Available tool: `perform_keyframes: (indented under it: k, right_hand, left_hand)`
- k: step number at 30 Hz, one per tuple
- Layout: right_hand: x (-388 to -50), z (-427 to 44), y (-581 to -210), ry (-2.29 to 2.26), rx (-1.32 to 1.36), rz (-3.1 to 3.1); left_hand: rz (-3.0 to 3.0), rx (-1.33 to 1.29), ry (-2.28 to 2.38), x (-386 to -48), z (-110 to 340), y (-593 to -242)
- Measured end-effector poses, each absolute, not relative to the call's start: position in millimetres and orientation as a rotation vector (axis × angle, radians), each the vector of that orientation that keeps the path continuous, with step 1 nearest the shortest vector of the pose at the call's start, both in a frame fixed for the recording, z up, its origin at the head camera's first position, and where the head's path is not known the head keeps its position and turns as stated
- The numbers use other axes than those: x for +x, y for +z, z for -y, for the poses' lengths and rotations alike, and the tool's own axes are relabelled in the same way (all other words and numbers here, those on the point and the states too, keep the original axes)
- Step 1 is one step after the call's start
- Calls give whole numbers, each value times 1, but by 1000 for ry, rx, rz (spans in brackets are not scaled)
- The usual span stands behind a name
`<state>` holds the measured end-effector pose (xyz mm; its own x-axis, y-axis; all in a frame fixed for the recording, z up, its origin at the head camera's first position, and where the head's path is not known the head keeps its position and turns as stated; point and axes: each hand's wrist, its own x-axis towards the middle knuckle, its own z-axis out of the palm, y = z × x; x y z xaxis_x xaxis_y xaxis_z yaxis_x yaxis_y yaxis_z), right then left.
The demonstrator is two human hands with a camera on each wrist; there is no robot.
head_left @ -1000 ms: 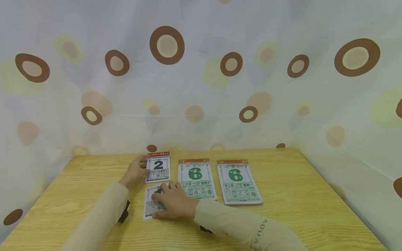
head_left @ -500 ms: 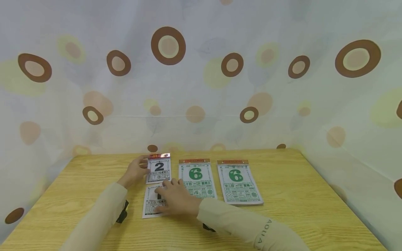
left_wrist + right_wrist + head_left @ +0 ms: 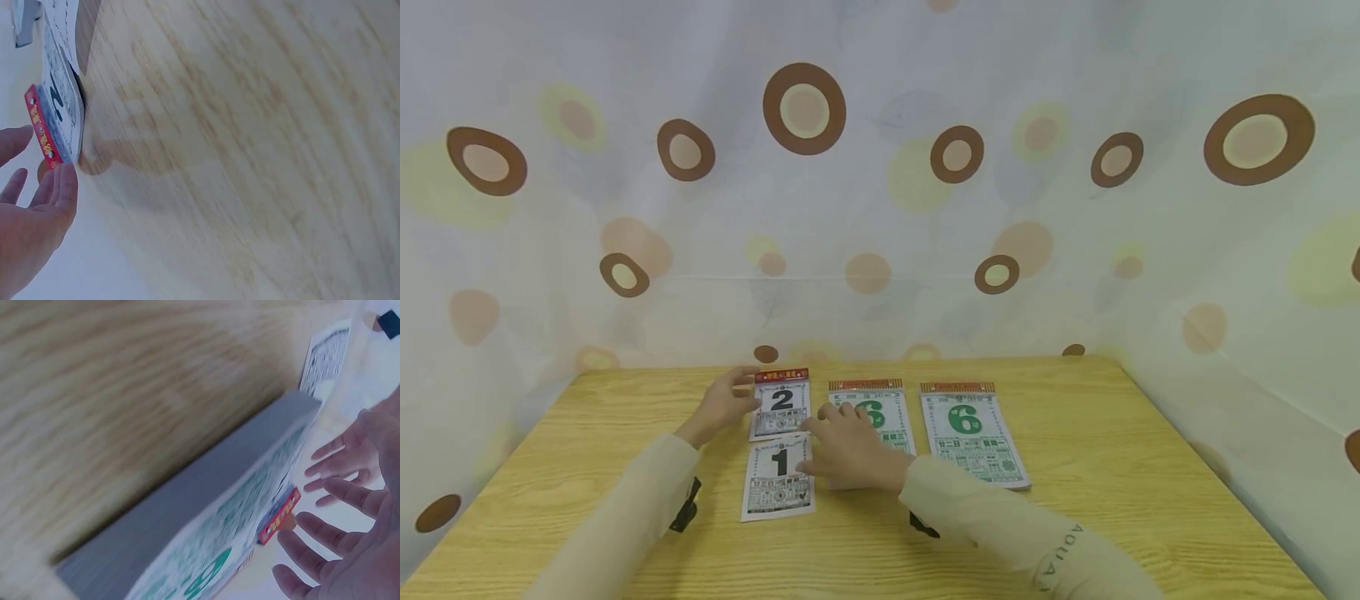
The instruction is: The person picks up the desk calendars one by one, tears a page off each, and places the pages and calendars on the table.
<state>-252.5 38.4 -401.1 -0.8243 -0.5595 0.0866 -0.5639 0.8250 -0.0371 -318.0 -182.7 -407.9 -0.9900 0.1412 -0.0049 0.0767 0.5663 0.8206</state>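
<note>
Right hand [image 3: 854,451] loosely spread, empty, over the green calendar [image 3: 889,425] right of the "1" sheet [image 3: 779,477], I should move lightly, nudging neither.

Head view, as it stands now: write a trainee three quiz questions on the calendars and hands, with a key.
1. How many white paper calendars with a green 6 lie on the yellow wooden table?
2. True or false: the white paper page with a black 1 lies nearer the person than the red-topped white calendar with a black 2.
3. Which hand is at that red-topped calendar's left edge?

Key: 1. Two. 2. True. 3. Left hand.
</note>
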Motion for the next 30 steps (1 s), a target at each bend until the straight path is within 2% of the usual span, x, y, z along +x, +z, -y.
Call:
perform_keyframes:
  k: [24, 30]
  right_hand:
    - [-290, -117, -395, 493, 740, 2874]
    - [-302, -130, -396, 471, 633, 2839]
  left_hand:
    - [-2729, 575, 1360, -313, 131, -418]
    - [-2733, 560, 1376, -309, 114, -417]
